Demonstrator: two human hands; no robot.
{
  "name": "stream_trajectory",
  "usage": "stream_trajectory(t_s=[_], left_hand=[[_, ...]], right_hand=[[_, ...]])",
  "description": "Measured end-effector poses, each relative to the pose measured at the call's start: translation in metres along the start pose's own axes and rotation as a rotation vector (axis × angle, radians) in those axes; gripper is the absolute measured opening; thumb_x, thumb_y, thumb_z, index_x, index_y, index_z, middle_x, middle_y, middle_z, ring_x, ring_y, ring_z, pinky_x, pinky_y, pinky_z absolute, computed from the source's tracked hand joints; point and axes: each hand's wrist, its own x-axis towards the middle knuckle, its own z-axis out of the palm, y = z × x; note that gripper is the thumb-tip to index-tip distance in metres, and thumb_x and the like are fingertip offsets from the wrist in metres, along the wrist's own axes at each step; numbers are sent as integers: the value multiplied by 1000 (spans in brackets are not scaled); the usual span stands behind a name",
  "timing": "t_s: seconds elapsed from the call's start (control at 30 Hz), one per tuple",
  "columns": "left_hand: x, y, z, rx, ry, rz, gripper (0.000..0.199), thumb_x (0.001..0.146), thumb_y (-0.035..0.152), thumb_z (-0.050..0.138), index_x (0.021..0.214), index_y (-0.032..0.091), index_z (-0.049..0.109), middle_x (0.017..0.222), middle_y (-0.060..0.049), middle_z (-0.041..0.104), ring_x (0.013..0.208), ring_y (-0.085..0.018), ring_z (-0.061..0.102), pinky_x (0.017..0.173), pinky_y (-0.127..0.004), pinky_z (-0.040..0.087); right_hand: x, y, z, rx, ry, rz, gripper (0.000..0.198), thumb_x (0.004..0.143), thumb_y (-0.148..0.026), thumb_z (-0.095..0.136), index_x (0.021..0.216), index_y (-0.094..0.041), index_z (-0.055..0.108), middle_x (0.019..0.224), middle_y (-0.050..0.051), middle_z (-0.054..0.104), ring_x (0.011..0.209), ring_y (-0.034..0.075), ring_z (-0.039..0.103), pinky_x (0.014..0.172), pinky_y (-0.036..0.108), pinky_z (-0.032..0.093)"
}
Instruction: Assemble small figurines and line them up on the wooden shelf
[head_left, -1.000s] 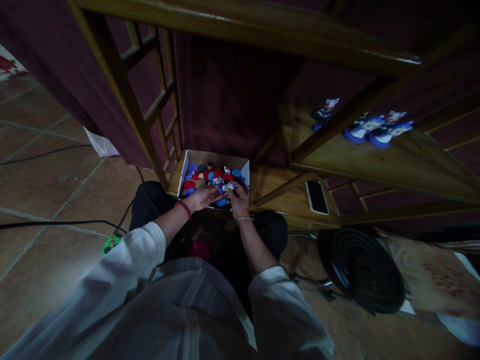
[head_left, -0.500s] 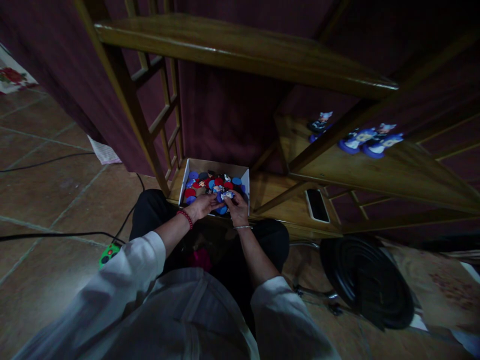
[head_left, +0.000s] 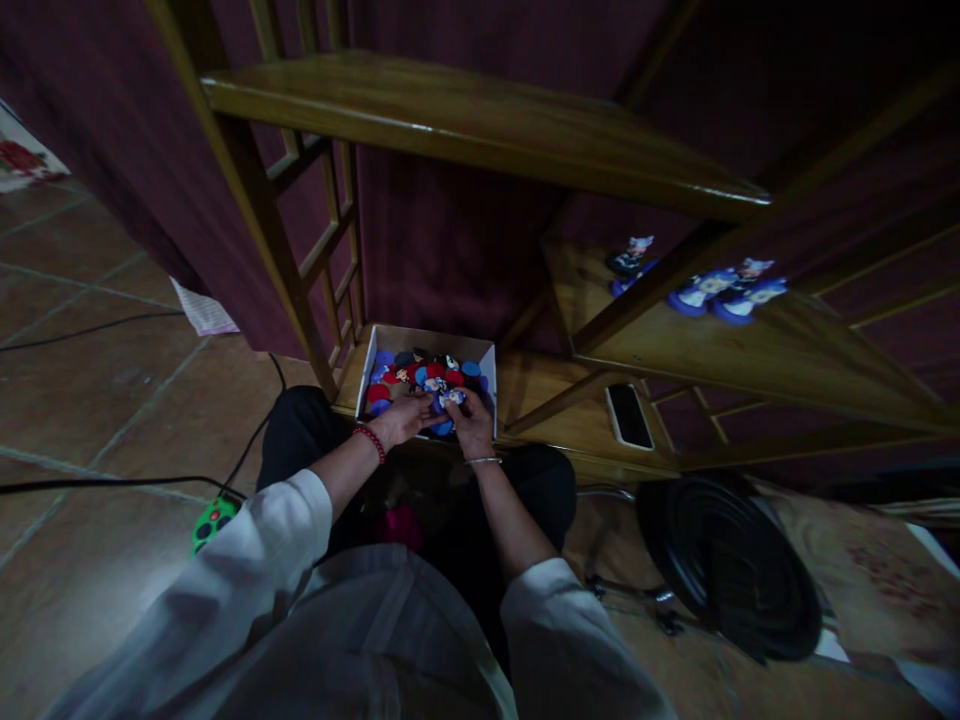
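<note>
Over the front of an open cardboard box, both of my hands meet at a small white-and-purple figurine with a round purple base. My right hand pinches its right side between thumb and fingers. My left hand has its fingers closed at the base from the left, partly hiding it. Inside the box lie several more figurines, among them a red-based one, with blue, red and purple round bases. They lie jumbled, and the ones under my hands are hidden.
Several similar figurines stand on a wooden shelf at the right. A phone lies on the lower board. A wooden beam crosses above the box. A black round stool is at the right, and a green object with a cable at the left.
The camera view has shifted slightly, so the shelf and its figurines appear a little further left and lower. Both hands stay on the figurine over the box, with little change in grip.
</note>
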Motion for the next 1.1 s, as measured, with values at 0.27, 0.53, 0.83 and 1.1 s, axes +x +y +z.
stream_trajectory(t_s=[0.27,0.53,0.83,1.1], left_hand=[[4,-2,-3,16,30,-16,15,82,3,47,72,11,55,66,-6,63,64,-12,62,81,-37,51],[11,6,-7,-22,39,-126,19,87,14,41,76,12,55,62,-5,62,61,-14,61,80,-39,50],[9,13,-6,-16,10,-145,23,87,22,42,73,11,58,57,-5,60,56,-14,60,71,-35,53],[14,13,-7,13,51,-152,19,86,18,40,77,13,56,61,-5,61,59,-15,61,72,-36,53]], right_hand=[[-2,-7,0,-83,-16,-32,35,71,-37,61,101,-20,62,92,2,66,82,17,61,81,30,48],[-3,-7,3,-204,-26,-77,34,72,-36,58,103,-21,62,91,3,67,78,17,61,77,30,49],[-2,-11,5,-366,-33,-140,31,74,-32,57,102,-22,62,95,4,68,77,18,62,75,31,49],[0,-18,3,-485,-99,-192,29,75,-26,56,103,-22,62,101,6,66,85,20,61,80,34,49]])
